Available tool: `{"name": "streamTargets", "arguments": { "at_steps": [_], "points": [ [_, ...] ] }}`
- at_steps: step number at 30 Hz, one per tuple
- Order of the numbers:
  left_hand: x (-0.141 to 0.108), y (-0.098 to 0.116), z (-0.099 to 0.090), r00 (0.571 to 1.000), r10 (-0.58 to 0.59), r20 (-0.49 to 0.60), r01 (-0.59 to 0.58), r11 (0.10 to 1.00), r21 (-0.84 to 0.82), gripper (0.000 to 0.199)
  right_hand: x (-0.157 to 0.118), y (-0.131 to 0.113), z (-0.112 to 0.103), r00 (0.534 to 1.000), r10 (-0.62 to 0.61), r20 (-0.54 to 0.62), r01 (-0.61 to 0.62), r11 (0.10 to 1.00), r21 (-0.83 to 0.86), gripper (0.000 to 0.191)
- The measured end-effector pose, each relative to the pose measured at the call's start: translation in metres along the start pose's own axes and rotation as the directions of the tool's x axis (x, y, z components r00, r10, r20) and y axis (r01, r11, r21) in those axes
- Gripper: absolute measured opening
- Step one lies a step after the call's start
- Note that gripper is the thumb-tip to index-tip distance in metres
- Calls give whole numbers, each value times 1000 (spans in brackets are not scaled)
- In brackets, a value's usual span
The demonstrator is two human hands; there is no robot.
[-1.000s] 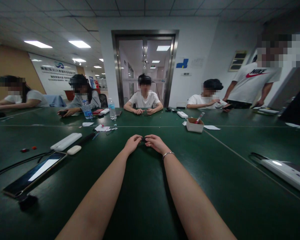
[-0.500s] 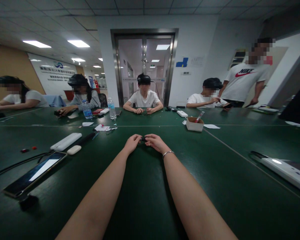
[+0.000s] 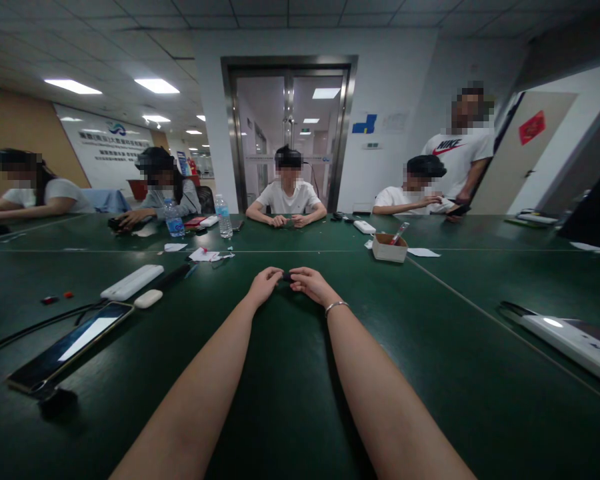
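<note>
My left hand (image 3: 264,285) and my right hand (image 3: 311,285) rest on the dark green table (image 3: 290,400), fingertips meeting over a small dark object (image 3: 287,276). Both hands pinch it between them; most of it is hidden by the fingers. A thin bracelet (image 3: 335,307) circles my right wrist. Both forearms stretch straight out from the near edge.
A phone (image 3: 70,347), a white case (image 3: 131,283) and a small white pod (image 3: 148,299) lie at left. A small cardboard box (image 3: 389,249) stands ahead right, a white device (image 3: 570,340) at far right. Several people sit around the far side; one stands near the right wall.
My hands have stayed in place on the small object. The standing person in the white shirt has walked leftward, away from the table's right end toward the seated person.
</note>
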State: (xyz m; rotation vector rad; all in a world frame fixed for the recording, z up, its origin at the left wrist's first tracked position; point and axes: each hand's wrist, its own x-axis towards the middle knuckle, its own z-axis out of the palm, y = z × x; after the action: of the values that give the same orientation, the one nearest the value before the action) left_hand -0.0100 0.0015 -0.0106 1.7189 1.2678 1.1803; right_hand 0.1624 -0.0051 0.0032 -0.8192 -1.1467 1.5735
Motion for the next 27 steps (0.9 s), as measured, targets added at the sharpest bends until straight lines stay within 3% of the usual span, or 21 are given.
{"name": "streamTargets", "arguments": {
  "at_steps": [15,27],
  "points": [
    [-2,4,-1,999,24,43,-23,999,-38,28,2,1,-2,1000,0,9,0,1000,1,17],
    [-2,7,0,999,-34,10,35,999,-39,32,3,2,-3,1000,-2,19,2,1000,5,19]
  ]
}}
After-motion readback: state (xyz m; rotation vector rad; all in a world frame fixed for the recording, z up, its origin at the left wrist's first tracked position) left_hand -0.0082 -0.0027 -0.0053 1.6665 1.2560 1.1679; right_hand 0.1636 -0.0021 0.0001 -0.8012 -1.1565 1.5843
